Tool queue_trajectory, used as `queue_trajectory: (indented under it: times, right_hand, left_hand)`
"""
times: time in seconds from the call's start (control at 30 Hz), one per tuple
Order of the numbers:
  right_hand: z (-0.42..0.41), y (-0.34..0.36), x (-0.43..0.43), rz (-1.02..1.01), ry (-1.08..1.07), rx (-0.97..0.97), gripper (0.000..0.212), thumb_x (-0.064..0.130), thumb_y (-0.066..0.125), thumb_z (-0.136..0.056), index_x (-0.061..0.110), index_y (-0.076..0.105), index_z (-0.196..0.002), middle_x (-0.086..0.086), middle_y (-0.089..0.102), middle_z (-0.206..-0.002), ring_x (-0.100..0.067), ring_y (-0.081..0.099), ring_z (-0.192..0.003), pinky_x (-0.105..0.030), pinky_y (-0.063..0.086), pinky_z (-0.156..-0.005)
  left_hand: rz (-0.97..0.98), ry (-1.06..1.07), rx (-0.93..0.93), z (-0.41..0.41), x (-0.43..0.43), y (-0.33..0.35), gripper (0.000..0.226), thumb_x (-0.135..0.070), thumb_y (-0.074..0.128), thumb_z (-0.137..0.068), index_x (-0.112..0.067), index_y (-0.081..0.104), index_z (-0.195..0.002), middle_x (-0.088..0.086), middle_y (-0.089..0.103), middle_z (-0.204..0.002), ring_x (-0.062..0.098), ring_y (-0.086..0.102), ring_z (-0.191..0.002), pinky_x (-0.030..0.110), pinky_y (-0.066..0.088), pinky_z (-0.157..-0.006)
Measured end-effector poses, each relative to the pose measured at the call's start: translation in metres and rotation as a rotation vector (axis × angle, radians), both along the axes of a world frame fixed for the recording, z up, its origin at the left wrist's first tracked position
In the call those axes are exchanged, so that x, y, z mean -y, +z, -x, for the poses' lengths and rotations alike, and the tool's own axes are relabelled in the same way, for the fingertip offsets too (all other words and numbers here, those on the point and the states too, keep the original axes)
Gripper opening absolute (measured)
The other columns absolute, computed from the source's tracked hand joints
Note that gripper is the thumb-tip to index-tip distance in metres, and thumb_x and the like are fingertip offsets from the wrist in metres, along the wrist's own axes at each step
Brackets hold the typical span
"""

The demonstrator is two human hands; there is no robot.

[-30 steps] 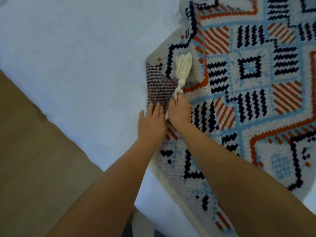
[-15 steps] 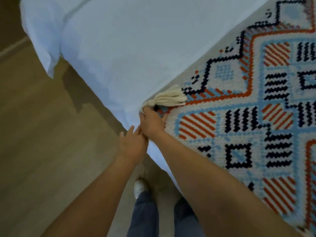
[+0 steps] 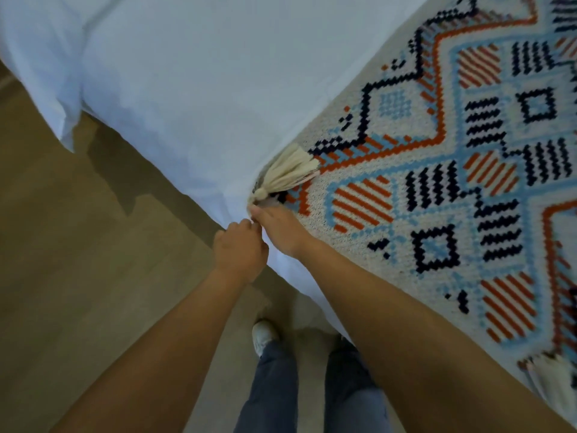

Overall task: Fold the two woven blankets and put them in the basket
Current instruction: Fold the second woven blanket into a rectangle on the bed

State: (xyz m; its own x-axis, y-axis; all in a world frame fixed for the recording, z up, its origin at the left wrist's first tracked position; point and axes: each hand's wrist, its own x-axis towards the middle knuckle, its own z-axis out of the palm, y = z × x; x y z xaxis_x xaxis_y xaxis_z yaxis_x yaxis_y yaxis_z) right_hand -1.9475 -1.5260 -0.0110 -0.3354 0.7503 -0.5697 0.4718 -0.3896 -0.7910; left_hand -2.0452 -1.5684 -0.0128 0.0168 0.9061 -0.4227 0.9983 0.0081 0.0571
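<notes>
One woven blanket (image 3: 437, 189), cream with navy, orange and light-blue geometric patterns, lies spread over the right part of a white bed (image 3: 193, 76). Its near corner, with a cream tassel (image 3: 290, 171), sits at the bed's edge. My right hand (image 3: 278, 228) rests palm down on that corner, fingertips pinched at the tassel's knot. My left hand (image 3: 240, 251) hangs just off the bed edge, its curled fingers meeting my right fingertips; what it grips is hidden. Neither a second blanket nor a basket is in view.
A second tassel (image 3: 549, 373) shows at the lower right blanket corner. The bed sheet's corner (image 3: 65, 132) hangs at the left. Tan floor (image 3: 78, 292) runs along the bed. My legs in jeans (image 3: 281, 395) and a white shoe (image 3: 263, 334) stand beside it.
The blanket corner has been drawn from further in on the bed out to its edge and laid flat, tassel pointing inward. My left hand went from flat to curled beside my right hand.
</notes>
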Motion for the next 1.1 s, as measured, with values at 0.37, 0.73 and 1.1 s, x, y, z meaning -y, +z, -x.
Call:
queue_trajectory:
  times: [0.37,0.73,1.1]
  right_hand:
    - [-0.16,-0.019,0.059,-0.426,-0.121,0.573,0.02,0.022,0.047,-0.091,0.007,0.057,-0.098,-0.01,0.053,-0.096,-0.023,0.047,-0.085,-0.032,0.038,-0.072]
    - [-0.138,-0.028,0.068,-0.397,-0.01,0.748,0.043,0.028,0.048,-0.087,0.01,0.044,-0.126,-0.012,0.044,-0.126,-0.03,0.039,-0.111,-0.041,0.034,-0.096]
    - [-0.281,-0.005,0.144,-0.267,-0.102,0.974,0.041,0.031,0.038,-0.095,0.011,0.041,-0.131,-0.013,0.04,-0.137,-0.031,0.035,-0.124,-0.043,0.029,-0.1]
  left_hand:
    - [-0.022,-0.265,-0.038,-0.04,-0.051,-0.019,0.065,-0.049,0.03,-0.095,-0.015,0.014,-0.148,0.013,0.019,-0.154,0.033,0.016,-0.141,0.051,0.01,-0.114]
    - [0.064,0.057,-0.106,-0.025,-0.025,-0.015,0.084,-0.062,0.029,-0.09,-0.013,-0.006,-0.148,0.018,-0.003,-0.157,0.038,-0.002,-0.143,0.06,0.004,-0.111]
    - [0.144,-0.534,0.17,-0.202,0.04,-0.002,0.061,-0.038,0.029,-0.099,-0.016,0.004,-0.149,0.006,0.0,-0.159,0.024,0.0,-0.145,0.048,0.008,-0.115]
